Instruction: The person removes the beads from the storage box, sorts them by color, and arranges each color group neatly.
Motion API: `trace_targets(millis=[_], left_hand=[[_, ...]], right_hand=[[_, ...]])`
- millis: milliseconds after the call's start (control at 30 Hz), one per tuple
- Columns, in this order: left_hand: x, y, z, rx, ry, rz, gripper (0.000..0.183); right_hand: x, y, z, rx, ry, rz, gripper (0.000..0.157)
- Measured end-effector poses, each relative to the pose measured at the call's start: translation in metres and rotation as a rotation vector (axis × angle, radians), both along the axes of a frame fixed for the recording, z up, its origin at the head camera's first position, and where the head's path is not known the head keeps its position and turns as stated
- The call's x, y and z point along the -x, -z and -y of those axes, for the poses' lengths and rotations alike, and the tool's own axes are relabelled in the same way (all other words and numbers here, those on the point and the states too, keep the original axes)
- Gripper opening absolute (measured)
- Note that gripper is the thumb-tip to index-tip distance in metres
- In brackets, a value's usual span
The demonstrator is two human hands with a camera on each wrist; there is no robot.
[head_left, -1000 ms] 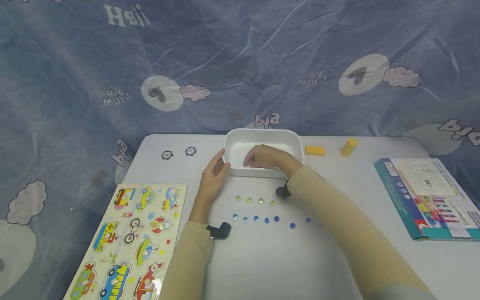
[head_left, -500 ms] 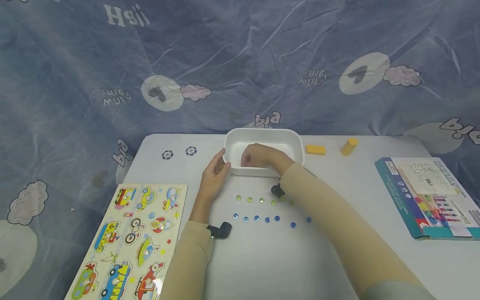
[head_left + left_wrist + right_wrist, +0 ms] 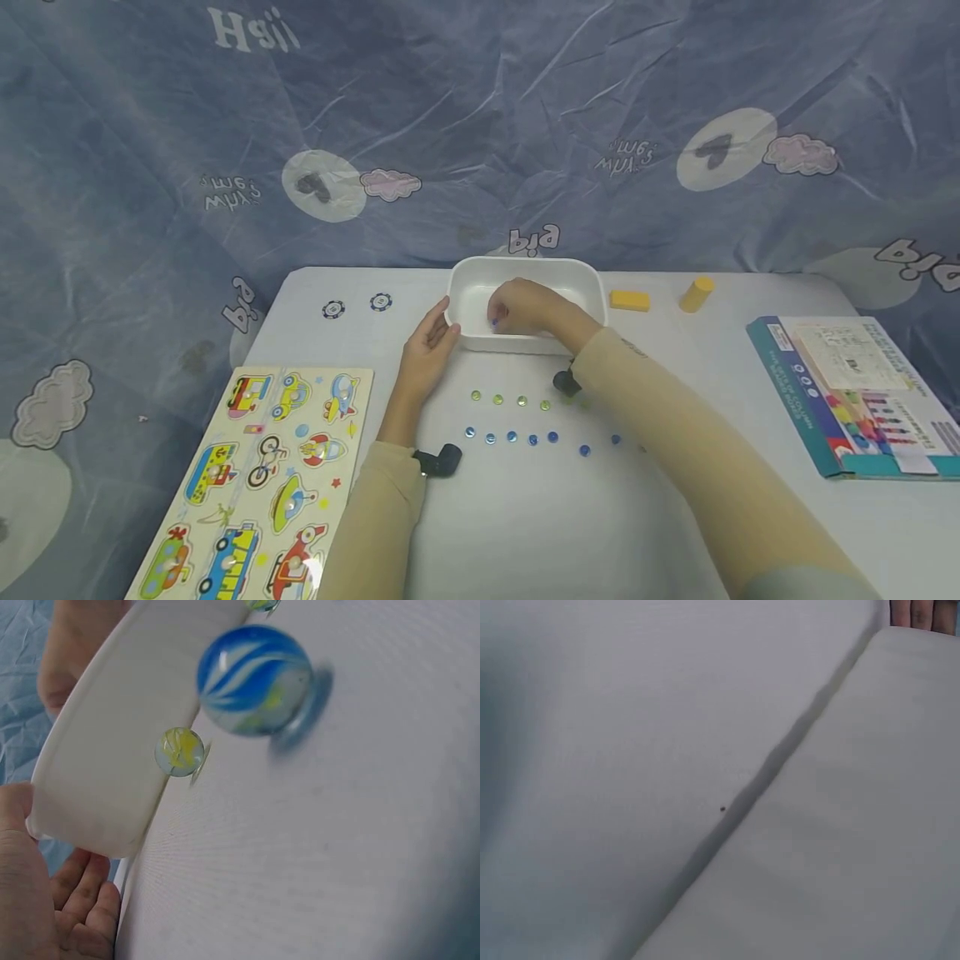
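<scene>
A white plastic box [image 3: 525,343] stands at the back of the table. My left hand [image 3: 427,354] grips its left end, the thumb on the rim and the fingers round the corner in the left wrist view. Inside the box, my right hand [image 3: 525,306] pinches a small blue marble [image 3: 494,322] at its fingertips. In front of the box lie a row of yellow-green marbles [image 3: 521,401] and a row of blue marbles [image 3: 532,440], partly hidden by my right sleeve. Up close, the left wrist view has a blue-and-white swirled marble [image 3: 255,679] and a yellow-swirled one [image 3: 180,751].
A wooden vehicle puzzle board [image 3: 270,483] lies at the left. Two poker chips [image 3: 333,310] are behind it. Right of the box are a yellow block [image 3: 629,301] and a yellow cylinder [image 3: 697,295]. A flat toy carton [image 3: 855,396] lies at the far right.
My right hand reached down to the box's floor, then lifted a little; a blue marble now shows at its fingertips. My left hand stays on the box.
</scene>
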State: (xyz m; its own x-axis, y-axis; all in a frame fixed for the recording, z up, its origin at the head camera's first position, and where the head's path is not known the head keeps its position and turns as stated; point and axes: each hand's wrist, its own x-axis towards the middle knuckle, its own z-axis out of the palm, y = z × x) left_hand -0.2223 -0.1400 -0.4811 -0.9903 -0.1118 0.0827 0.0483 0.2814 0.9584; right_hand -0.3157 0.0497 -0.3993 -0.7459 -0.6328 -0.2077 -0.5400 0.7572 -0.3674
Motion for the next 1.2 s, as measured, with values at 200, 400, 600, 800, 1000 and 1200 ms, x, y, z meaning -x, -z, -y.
trace_targets(millis=[200,400,600,800,1000,1200], left_hand=[[0.003,0.006,0.002,0.000,0.005,-0.013,0.049],[0.001,0.006,0.001,0.007,0.003,0.003,0.052],[0.002,0.005,0.002,0.008,0.000,0.008,0.051],[0.002,0.006,0.001,-0.007,0.011,-0.007,0.050],[0.003,0.007,0.003,-0.007,0.015,-0.020,0.050],[0.004,0.009,0.003,-0.023,0.024,-0.002,0.052]], right_hand=[[-0.008,-0.013,-0.012,0.091,-0.042,-0.106,0.023],[-0.035,-0.036,-0.038,0.205,-0.032,-0.185,0.026],[-0.068,-0.053,-0.084,0.304,-0.006,-0.271,0.023],[-0.102,-0.056,-0.138,0.268,0.105,-0.291,0.019],[-0.125,-0.034,-0.194,0.191,0.196,-0.300,0.019],[-0.143,-0.007,-0.240,0.187,0.262,-0.275,0.015]])
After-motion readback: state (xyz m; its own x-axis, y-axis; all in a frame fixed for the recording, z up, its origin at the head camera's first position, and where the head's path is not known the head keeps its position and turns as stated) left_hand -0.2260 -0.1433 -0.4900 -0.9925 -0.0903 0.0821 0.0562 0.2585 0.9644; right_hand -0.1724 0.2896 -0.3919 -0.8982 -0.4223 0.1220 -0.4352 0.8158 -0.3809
